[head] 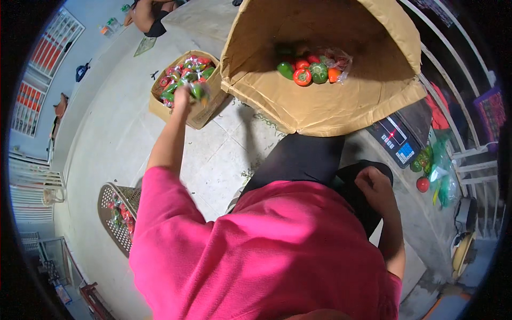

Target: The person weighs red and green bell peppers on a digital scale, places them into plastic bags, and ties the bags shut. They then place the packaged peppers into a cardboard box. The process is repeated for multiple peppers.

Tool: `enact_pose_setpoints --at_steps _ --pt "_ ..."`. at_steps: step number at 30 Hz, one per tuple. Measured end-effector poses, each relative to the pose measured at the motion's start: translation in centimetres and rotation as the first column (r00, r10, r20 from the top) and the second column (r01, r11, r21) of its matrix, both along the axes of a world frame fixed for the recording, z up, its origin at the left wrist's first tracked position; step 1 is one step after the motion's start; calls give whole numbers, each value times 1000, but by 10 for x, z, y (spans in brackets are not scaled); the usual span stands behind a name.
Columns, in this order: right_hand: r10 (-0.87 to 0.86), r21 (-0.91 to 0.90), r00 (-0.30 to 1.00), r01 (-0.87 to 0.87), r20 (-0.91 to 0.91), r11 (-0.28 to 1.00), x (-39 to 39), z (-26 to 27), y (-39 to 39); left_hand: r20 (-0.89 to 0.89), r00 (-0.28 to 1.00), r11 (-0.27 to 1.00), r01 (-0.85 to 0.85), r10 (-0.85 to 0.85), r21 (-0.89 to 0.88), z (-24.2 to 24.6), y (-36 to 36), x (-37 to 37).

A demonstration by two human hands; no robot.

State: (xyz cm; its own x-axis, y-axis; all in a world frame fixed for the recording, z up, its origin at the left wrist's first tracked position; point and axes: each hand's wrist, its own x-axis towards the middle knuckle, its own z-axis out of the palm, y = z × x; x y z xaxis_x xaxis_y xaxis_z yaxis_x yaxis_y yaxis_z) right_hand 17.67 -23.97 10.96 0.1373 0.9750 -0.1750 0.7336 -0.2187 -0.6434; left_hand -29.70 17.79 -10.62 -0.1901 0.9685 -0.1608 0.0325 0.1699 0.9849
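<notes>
My left hand (182, 99) is over a cardboard box (214, 108) filled with bell peppers in clear plastic bags. Its fingers are closed on a bag of peppers (197, 92), blurred, with green and a bit of orange showing. Above my right knee, my right hand (375, 186) hangs with loosely curled fingers and a gap at the thumb, holding nothing. Before me a large cardboard box (320, 110) lies tilted, its mouth facing me. Inside are loose red bell peppers (302, 77), green bell peppers (319, 73), an orange one (333, 75) and crumpled clear plastic (340, 62).
A digital scale (394, 138) sits to the right, beside green peppers (422, 160), a red one (422, 184) and a green plastic bag (444, 176). Left, a plastic basket (108, 212) holds more bagged peppers. White railings (440, 116) border the right. Another person (146, 18) is at the far left.
</notes>
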Motion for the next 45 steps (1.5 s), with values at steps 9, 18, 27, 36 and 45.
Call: enact_pose_setpoints --at_steps 9,18,27,36,45 --pt "-36 46 951 23 307 999 56 -82 -46 -266 811 668 -194 521 719 140 -36 96" --pt "-287 371 923 181 255 911 81 -129 -60 -733 680 195 718 7 668 220 -136 278" --pt "-362 371 896 255 255 893 75 -130 -65 -928 103 790 564 -357 -241 127 -88 368" --pt "-365 361 888 255 280 897 74 -127 -62 -898 220 748 645 -380 -159 118 -54 338" --pt "-364 373 888 248 283 894 76 -126 -60 -695 340 617 763 -634 -190 92 1 287"
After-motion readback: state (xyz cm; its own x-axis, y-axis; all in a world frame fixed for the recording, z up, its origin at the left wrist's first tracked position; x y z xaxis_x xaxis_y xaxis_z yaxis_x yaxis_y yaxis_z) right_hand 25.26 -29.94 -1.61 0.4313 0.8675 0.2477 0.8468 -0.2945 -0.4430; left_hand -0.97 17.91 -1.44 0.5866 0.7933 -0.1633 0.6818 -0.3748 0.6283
